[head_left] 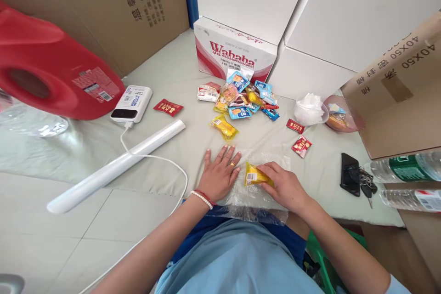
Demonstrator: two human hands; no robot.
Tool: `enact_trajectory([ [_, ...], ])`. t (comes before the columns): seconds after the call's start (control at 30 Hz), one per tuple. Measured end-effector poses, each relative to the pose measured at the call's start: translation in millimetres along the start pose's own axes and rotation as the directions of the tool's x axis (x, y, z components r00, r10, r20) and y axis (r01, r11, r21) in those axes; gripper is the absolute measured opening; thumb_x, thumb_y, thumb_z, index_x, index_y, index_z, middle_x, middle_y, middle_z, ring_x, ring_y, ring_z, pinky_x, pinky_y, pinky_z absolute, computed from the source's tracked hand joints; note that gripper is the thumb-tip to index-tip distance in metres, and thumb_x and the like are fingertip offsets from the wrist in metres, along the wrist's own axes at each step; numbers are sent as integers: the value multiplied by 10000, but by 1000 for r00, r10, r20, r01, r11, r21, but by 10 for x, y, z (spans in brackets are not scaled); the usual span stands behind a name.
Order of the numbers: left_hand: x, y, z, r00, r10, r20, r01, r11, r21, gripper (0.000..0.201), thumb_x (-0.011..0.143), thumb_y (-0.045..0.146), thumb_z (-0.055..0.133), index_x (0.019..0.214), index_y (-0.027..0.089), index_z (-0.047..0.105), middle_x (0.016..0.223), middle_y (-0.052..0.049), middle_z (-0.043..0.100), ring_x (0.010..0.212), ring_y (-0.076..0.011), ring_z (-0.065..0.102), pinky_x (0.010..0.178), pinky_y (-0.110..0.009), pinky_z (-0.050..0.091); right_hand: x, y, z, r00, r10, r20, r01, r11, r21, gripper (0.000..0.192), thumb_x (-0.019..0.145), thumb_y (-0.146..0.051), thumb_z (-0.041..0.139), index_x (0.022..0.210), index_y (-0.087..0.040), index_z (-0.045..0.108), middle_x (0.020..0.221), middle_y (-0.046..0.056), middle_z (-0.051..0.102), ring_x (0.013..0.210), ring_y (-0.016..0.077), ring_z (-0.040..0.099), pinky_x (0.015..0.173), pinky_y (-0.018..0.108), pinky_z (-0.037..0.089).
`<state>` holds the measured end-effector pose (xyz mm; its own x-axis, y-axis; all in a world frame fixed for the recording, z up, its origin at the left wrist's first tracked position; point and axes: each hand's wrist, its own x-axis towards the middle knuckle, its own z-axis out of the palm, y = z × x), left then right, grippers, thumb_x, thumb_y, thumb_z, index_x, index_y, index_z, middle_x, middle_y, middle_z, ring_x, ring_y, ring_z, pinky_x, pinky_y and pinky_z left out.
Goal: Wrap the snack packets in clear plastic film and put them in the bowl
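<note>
My right hand [283,184] grips a yellow snack packet [254,175] above a clear plastic bag [246,195] at the table's front edge. Flat on the left part of that bag rests my left hand [220,174], its fingers spread. Just beyond my hands lies another yellow snack packet [223,127]. Behind it is a pile of mixed wrapped snacks [241,95]. Two small red packets, one of them a red and pink packet [302,146], lie to the right, and a red packet [168,107] is on the left.
A Wahaha carton [236,50] backs the pile. On the left are a red jug [58,64], a white device [132,102] with a cable, and a white tube [117,165]. To the right are a pink bowl [353,117], a phone [350,173], keys [368,183] and bottles [406,167].
</note>
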<state>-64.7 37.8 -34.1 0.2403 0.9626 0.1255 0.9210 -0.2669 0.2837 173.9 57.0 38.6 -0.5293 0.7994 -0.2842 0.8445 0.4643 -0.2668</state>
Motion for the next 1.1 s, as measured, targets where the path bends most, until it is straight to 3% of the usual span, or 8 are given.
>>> enact_trajectory([
  [0.17, -96, -143, -89, 999, -15, -42, 16, 1000, 4, 491, 1083, 405, 337, 1539, 317, 495, 1672, -60, 391, 1574, -317, 312, 1246, -746, 70, 53, -29, 22, 997, -34, 74, 28, 996, 79, 561, 987, -413, 628, 1514, -256, 517, 1471, 123, 564, 1141, 268, 691, 923, 391, 574],
  [0.3, -179, -268, -87, 999, -50, -20, 50, 998, 23, 485, 1077, 410, 364, 1531, 318, 507, 1639, -77, 451, 1539, -328, 380, 1244, -750, 63, 239, 174, -296, 991, -93, -94, 112, 970, 215, 411, 1045, -486, 507, 1316, -228, 677, 1281, 109, 696, 1116, 238, 696, 980, 373, 546],
  [0.4, -189, -291, -77, 999, -49, -5, 49, 999, 20, 503, 1077, 435, 355, 1540, 301, 497, 1643, -80, 445, 1543, -328, 372, 1245, -748, 91, 689, 257, -518, 973, -21, -230, 34, 998, 53, 355, 1048, -391, 489, 1241, -197, 715, 1175, 116, 730, 1081, 261, 695, 957, 393, 540],
  [0.6, -185, -281, -86, 999, -47, -1, 47, 998, 49, 513, 1080, 466, 333, 1541, 303, 490, 1649, -62, 441, 1548, -311, 365, 1250, -727, 145, 1928, 92, -569, 948, -57, -313, -8, 979, -203, 497, 959, -252, 599, 1454, -201, 589, 1546, 149, 506, 1314, 329, 565, 941, 408, 544],
  [0.7, -197, -284, -83, 999, -50, -14, 51, 997, 56, 512, 1076, 478, 345, 1537, 315, 494, 1640, -56, 460, 1543, -303, 375, 1256, -707, 171, 2147, 70, -603, 944, -102, -313, 46, 982, -183, 359, 1008, -238, 492, 1298, -209, 701, 1447, 124, 613, 1256, 302, 609, 949, 399, 538],
  [0.9, -195, -279, -76, 998, -49, -26, 49, 999, -14, 505, 1075, 481, 352, 1526, 312, 505, 1648, -55, 448, 1545, -299, 370, 1262, -707, 137, 1268, 421, -781, 854, 8, -520, 135, 962, 237, 312, 1003, -341, 517, 1172, -201, 738, 1069, 79, 769, 1013, 251, 702, 934, 390, 545],
  [1.0, -195, -290, -58, 998, -49, -26, 48, 998, -42, 518, 1076, 471, 348, 1539, 288, 491, 1654, -70, 436, 1551, -313, 355, 1260, -721, 91, 629, 488, -781, 982, 29, -184, 68, 864, 498, 343, 963, -473, 605, 1125, -211, 757, 928, 41, 773, 848, 217, 710, 788, 336, 574],
  [1.1, -191, -292, -46, 999, -45, -16, 44, 998, -42, 519, 1077, 455, 347, 1544, 278, 486, 1657, -83, 429, 1555, -317, 347, 1259, -724, 66, 280, 371, -564, 998, 4, 66, -40, 831, 555, 348, 950, -476, 616, 1095, -204, 778, 943, 48, 781, 812, 205, 712, 745, 315, 576],
])
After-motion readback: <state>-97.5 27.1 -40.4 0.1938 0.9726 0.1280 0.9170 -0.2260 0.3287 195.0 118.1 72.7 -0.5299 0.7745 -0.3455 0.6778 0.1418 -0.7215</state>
